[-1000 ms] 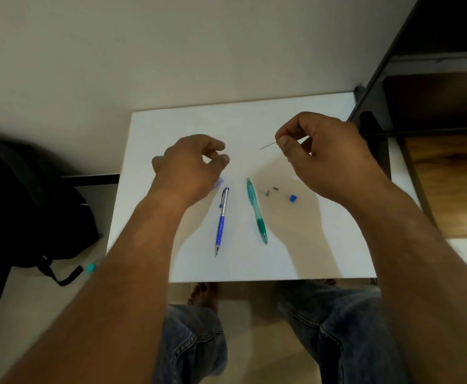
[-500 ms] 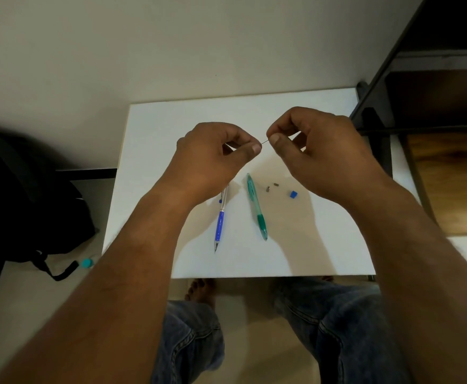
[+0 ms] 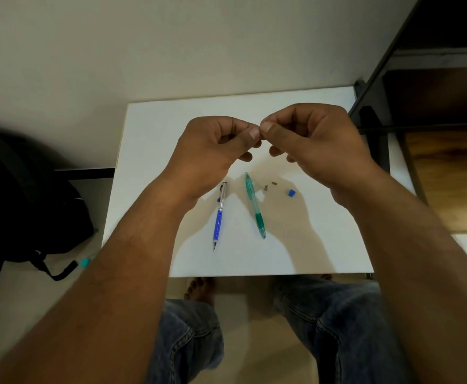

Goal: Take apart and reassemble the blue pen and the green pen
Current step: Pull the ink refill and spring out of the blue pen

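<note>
Left hand [image 3: 210,153] and right hand [image 3: 318,145] have met above white table [image 3: 157,134], grips pinched, contents hidden.

No text, label, brand, number or sign can be read anywhere. Any print on the translucent green plastic pen [image 3: 255,206] or the blue-and-clear plastic pen [image 3: 219,214] is too small to make out.

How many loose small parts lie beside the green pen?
3: a metal bit nearest the green pen, a darker bit just past it, a blue cap farthest right. Others may be hidden.
</note>
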